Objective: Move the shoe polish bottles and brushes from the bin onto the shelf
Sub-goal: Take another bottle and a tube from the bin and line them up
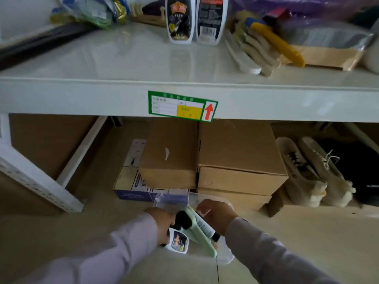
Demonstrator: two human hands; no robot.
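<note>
Both sleeves reach down to clear bin (224, 257) on floor. Left hand (162, 226) grasps white polish bottle (178, 241) at bin's near-left edge, likely lifting it out. Right hand (215, 214) curls into bin over green brush (202, 232) and slim bottle (205, 226); exact grip unclear. Above, shelf (102, 64) already carries two polish bottles (196, 19) upright, brushes (254, 48) stacked beside them.

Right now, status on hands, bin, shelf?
Both hands in the clear plastic bin on the floor. Left hand grips white polish bottle; right hand at the pale green brush, grip unclear. Two white bottles already on the white shelf. Path clear.
</note>
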